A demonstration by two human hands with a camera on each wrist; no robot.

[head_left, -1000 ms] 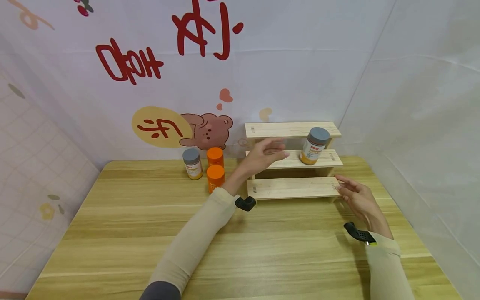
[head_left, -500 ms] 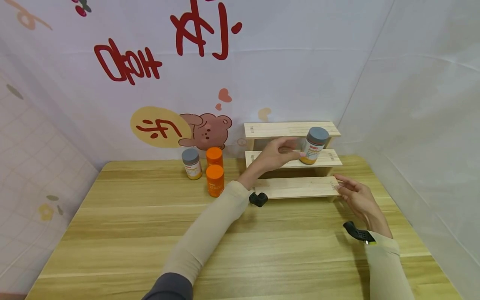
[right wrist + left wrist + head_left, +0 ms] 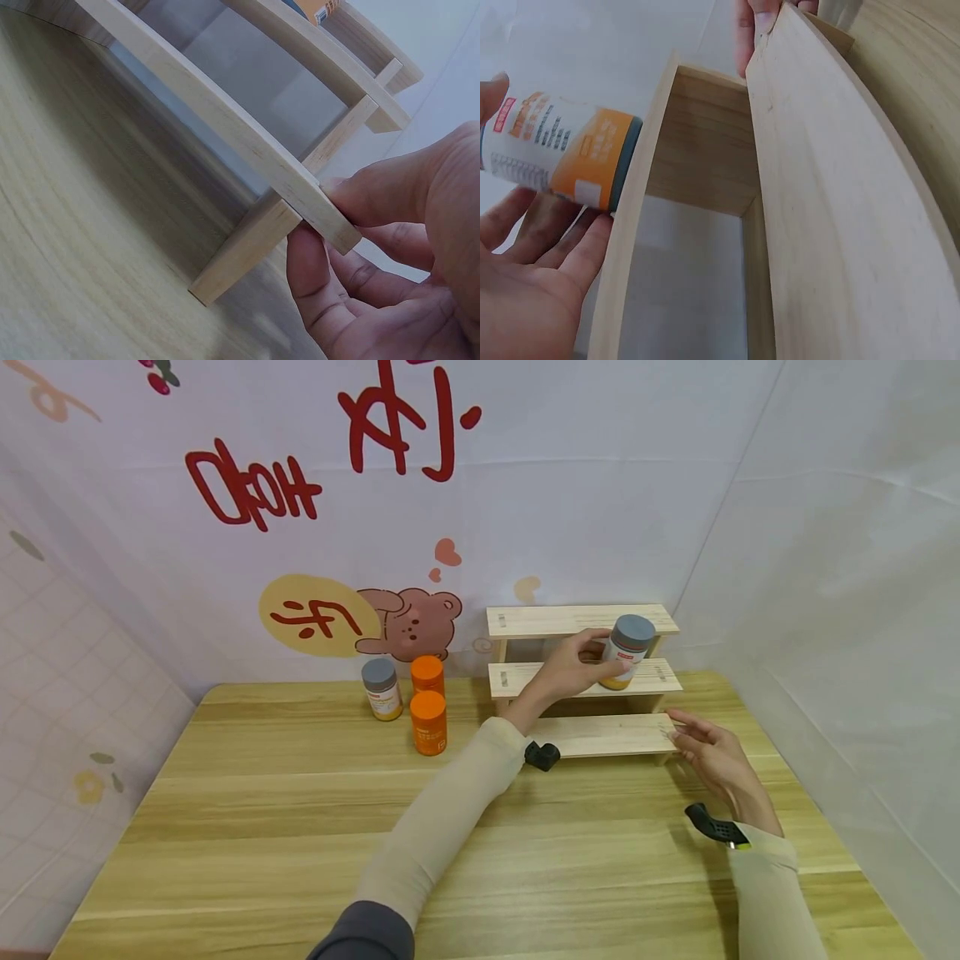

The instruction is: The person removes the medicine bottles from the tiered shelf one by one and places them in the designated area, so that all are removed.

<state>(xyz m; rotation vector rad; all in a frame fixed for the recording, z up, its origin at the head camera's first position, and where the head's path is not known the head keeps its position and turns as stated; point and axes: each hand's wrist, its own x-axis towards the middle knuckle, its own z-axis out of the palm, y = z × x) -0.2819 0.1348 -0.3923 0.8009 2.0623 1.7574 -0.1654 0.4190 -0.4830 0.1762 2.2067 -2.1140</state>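
Note:
A pill bottle [image 3: 622, 658] with a grey-blue lid and a white and orange label stands on the middle tier of a three-tier wooden shelf rack [image 3: 600, 734]. My left hand [image 3: 567, 670] is around the bottle from the left, thumb on its front and fingers behind. The left wrist view shows the bottle [image 3: 574, 146] between that thumb and the curled fingers. My right hand [image 3: 712, 758] pinches the right end of the lowest board. In the right wrist view the thumb lies over the board [image 3: 225, 135] and the fingers are beneath it.
Left of the rack, another grey-lidded bottle [image 3: 383, 690] and two orange bottles, one in front [image 3: 430, 724] and one behind [image 3: 427, 672], stand on the wooden table [image 3: 285, 827]. A printed cloth [image 3: 600, 485] hangs behind the table and along both sides.
My left hand has moved right along the middle tier and come around the pill bottle, which stays in place. My right hand keeps its hold on the lowest board.

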